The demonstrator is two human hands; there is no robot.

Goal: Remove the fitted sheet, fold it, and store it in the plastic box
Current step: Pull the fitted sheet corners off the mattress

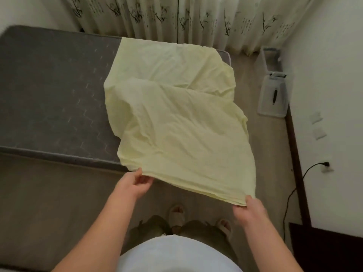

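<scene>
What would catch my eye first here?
The pale yellow sheet stands out, draped over the right end of the bare grey mattress, its near edge held up by the left hand and the right hand. A clear plastic box sits on the floor by the right wall.

Dim, flat indoor light; soft shadows. Wide-angle bending at edges; overall soft focus, curtain (176,18) pattern slightly blurred.

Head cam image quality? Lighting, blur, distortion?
Head view: dim, flat indoor light, no glare; soft overall, curtain print smeared; wide-angle bows the mattress edge and right wall; left hand and right hand on the sheet hem are readable.
</scene>
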